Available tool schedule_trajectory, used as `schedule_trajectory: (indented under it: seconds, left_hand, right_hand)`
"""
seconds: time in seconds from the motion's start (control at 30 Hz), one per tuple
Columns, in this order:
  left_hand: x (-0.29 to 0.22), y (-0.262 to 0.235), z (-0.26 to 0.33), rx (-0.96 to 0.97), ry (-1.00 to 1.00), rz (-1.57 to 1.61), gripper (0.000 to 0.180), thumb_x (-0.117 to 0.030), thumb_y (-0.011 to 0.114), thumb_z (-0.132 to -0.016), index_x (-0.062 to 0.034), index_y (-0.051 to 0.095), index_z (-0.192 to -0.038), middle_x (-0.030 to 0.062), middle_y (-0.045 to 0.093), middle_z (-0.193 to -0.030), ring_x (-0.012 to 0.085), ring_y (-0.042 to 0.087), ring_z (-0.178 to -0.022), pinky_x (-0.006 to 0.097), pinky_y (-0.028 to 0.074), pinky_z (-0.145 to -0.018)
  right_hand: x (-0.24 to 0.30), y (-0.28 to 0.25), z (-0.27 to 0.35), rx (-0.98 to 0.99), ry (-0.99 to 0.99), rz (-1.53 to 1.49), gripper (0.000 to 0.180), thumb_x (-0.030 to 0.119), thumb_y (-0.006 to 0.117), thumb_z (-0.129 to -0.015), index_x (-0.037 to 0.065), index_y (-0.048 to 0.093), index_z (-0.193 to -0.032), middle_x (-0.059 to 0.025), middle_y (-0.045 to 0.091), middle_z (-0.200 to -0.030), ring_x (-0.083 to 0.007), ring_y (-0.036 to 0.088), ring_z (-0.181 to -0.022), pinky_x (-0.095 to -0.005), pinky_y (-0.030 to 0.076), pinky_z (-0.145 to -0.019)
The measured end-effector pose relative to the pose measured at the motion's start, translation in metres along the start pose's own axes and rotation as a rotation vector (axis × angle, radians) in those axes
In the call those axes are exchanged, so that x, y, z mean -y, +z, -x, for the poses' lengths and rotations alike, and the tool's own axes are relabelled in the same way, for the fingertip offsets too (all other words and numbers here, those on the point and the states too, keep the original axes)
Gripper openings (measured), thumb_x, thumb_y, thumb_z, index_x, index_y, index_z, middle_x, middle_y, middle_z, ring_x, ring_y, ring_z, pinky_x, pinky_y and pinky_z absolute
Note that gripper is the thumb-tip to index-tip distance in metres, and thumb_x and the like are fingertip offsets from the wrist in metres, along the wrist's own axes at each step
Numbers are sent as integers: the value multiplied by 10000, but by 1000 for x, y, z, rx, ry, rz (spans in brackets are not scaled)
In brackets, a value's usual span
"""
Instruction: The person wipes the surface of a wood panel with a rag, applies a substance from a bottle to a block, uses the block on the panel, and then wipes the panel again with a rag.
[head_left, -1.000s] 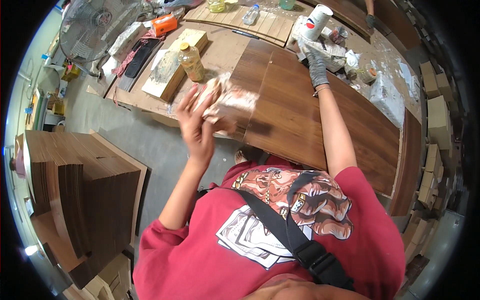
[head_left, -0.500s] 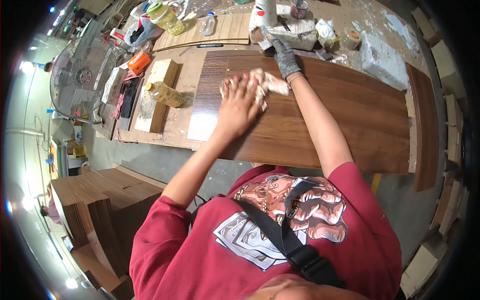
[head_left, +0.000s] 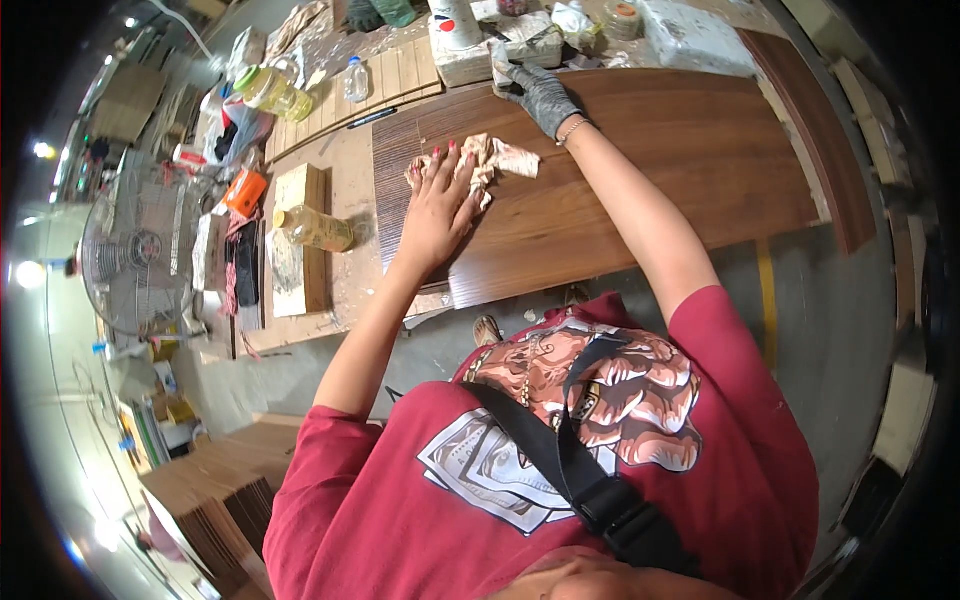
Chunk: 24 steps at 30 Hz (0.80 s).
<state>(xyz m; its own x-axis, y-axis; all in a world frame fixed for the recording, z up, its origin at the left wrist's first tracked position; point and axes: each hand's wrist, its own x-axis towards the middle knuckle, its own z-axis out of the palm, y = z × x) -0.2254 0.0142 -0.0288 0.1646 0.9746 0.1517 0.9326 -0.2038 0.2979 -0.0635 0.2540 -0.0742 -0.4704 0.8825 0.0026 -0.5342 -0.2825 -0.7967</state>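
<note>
Palm flat and fingers spread, our left hand (head_left: 437, 205) presses a crumpled rag (head_left: 487, 160) onto the dark wooden panel (head_left: 640, 170) near its left end, likely so the cloth keeps full contact with the glossy face. Farther off, our gloved right hand (head_left: 537, 88) lies open at the panel's far edge, apparently steadying it. Beside the left end, a bottle of yellow liquid (head_left: 315, 228) lies on a pale wood block (head_left: 298, 245).
</note>
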Motion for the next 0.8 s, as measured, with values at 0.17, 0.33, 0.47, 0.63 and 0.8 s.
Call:
schedule_trajectory:
  seconds: [0.17,0.33,0.47,0.63,0.8]
  left_hand:
    - [-14,7,-30,-3,108,64,556,-318,502,-1048,-179,394,-1576,129,294,-1656,383,239,-1532,516,194,-1241]
    - [-22,45,-51,-70,123,113,538,-340,509,-1049,-173,433,-1555,126,347,-1634,367,252,-1530,511,194,-1243]
    - [-22,49,-57,-107,129,82,526,-345,513,-1043,-176,468,-1539,122,365,-1627,358,263,-1528,503,200,-1243]
    - [-28,55,-69,-99,120,98,523,-334,519,-1039,-175,472,-1536,122,375,-1621,357,280,-1521,497,208,-1241]
    - [-19,56,-75,-127,129,134,514,-346,547,-1028,-144,510,-1499,144,389,-1604,357,281,-1517,525,192,-1238]
  right_hand:
    - [57,-24,99,21,238,-72,287,223,697,-980,1,656,-1157,-76,665,-1099,-189,654,-1013,-356,596,-909]
    - [19,-20,239,-89,66,151,414,202,720,-961,-11,618,-1300,-88,665,-1240,-166,641,-1116,-346,538,-998]
    - [-5,22,309,-160,-49,416,597,264,871,-815,48,632,-1318,-64,665,-1230,-169,610,-1140,-351,516,-989]
    - [-17,18,325,-98,-236,1040,573,208,867,-743,71,669,-1263,-109,588,-1160,-277,615,-1086,-370,520,-969]
    - [-25,27,319,-141,-312,1093,544,156,834,-731,48,670,-1238,-121,563,-1155,-286,605,-1064,-374,530,-937]
